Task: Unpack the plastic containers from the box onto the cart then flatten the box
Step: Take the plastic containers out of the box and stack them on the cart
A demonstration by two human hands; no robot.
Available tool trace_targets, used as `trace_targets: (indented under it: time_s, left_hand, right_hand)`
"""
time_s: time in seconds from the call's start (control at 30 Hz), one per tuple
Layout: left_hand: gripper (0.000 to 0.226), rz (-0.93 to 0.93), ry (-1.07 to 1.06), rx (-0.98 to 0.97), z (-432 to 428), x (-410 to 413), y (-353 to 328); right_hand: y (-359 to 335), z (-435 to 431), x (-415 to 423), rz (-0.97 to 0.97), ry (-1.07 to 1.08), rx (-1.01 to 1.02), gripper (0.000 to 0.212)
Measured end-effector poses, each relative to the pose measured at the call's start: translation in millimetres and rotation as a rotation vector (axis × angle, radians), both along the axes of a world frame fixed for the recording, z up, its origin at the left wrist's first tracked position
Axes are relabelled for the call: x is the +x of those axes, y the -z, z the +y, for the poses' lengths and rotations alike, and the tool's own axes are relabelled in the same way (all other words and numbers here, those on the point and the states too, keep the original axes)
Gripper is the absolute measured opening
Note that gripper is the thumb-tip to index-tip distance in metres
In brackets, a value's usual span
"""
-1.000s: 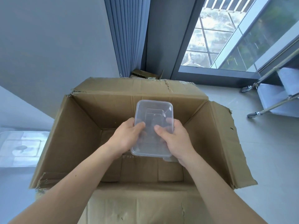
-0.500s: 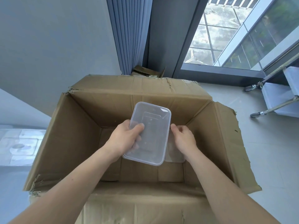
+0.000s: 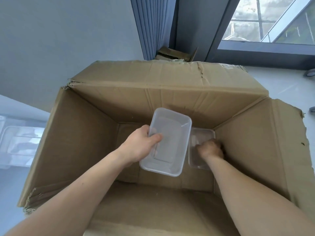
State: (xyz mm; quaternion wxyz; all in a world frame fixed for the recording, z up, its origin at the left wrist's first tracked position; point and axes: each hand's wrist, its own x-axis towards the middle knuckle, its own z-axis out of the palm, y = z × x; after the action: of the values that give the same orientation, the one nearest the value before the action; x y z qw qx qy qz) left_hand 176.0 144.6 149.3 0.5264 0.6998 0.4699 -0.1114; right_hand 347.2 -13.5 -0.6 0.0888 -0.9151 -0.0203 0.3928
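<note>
Now, left hand (image 3: 139, 147) grips container (image 3: 170, 142), right hand (image 3: 210, 149) curled

Entry into the box (image 3: 81, 150) is permitted from above only, between its four walls. The middle of the opening is blocked by the raised container (image 3: 170, 138) gripped in the left hand (image 3: 141, 147). The right floor corner is occupied by a second container (image 3: 202, 135) and the right hand (image 3: 211, 149). Bare floor is exposed at the left.
</note>
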Motion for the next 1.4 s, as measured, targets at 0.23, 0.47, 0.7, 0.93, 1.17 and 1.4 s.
trace_targets:
  time_s: [0.23,0.47,0.7,0.93,1.17,1.4]
  left_hand:
    - [0.023,0.057,0.022,0.03,5,2,7]
    - [0.029,0.068,0.003,0.038,13,-3,4]
    - [0.029,0.072,-0.04,0.095,7,-6,-20]
    - [0.021,-0.041,-0.188,0.153,-10,-34,-61]
    - [0.049,-0.252,-0.331,0.166,-28,-85,-100]
    - [0.067,-0.366,-0.484,0.365,-44,-151,-136]
  right_hand:
    - [29,-2,-13,-0.138,-0.134,-0.148,0.082]
    - [41,0,-16,-0.091,-0.14,-0.194,0.104]
    - [26,4,-11,0.006,0.001,0.061,0.077]
    - [-26,14,-8,0.062,-0.057,0.391,0.096]
    - [-103,17,-33,0.121,-0.018,0.678,0.05]
    - [-212,-4,-106,0.107,-0.008,1.001,0.024]
